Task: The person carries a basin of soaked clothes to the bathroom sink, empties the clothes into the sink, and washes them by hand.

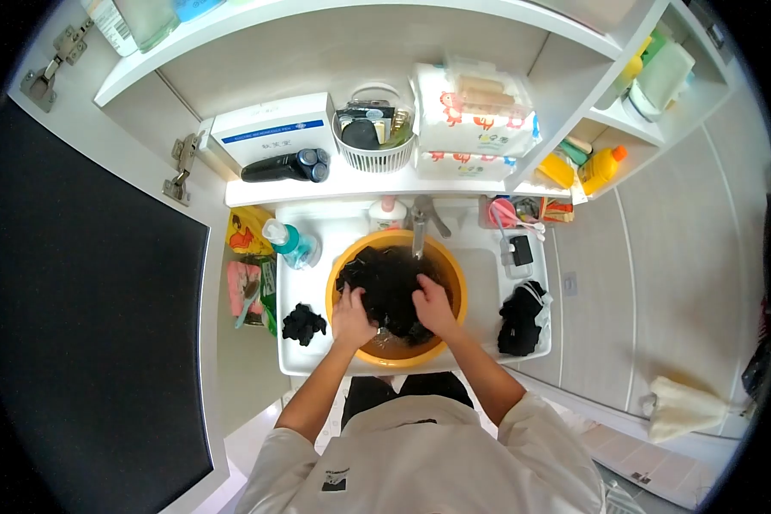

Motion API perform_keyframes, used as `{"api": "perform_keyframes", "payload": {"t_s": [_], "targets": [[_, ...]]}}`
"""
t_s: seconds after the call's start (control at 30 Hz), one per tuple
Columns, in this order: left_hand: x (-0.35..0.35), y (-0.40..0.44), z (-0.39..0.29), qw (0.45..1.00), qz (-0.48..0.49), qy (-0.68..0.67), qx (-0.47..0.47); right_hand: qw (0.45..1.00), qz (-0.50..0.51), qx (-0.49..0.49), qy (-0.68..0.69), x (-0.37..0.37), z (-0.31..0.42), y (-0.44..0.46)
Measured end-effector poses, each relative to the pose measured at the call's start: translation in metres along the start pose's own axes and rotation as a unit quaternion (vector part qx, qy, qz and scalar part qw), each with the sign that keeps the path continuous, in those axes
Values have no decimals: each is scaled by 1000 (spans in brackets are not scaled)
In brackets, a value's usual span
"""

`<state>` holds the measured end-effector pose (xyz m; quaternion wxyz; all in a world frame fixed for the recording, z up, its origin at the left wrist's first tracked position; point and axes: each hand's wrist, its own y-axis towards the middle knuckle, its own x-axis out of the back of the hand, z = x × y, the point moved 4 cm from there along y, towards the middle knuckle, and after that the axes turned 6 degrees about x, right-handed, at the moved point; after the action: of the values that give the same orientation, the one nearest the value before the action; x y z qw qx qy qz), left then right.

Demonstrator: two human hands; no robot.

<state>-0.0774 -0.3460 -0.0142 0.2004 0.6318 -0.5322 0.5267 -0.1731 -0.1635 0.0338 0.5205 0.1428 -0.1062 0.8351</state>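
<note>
An orange basin stands in the white sink, with water and a bunched black cloth in it. Water runs into it from the metal faucet. My left hand rests on the cloth's left side, fingers apart. On the cloth's right side is my right hand, its fingers curled together on the black fabric. A small black cloth lies on the sink's left edge, and a black and white cloth on the right edge.
A teal pump bottle stands at the sink's left, a pink-topped bottle behind the basin. Above runs a shelf with a black shaver, a white basket and tissue packs. An open mirrored door fills the left.
</note>
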Motion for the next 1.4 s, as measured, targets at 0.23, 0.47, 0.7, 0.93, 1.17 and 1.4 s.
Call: {"api": "perform_keyframes", "payload": {"t_s": [0.23,0.47,0.7,0.93,1.17,1.4], "targets": [[17,-12,1,986,-95,-16,-136,952,98,96,-275,-32,-43,-21],[5,-21,15,988,-150,-25,5,957,-223,88,-163,68,-64,-46],[-23,-24,56,964,-136,-167,156,976,25,54,-208,47,-197,-13],[-19,-22,54,967,-123,-144,170,967,107,9,-231,-8,-227,32],[-23,-23,54,960,-127,-148,202,953,136,-44,-268,-20,-242,47],[-27,-21,57,959,-135,-150,198,944,143,-77,-286,-26,-263,63]]}}
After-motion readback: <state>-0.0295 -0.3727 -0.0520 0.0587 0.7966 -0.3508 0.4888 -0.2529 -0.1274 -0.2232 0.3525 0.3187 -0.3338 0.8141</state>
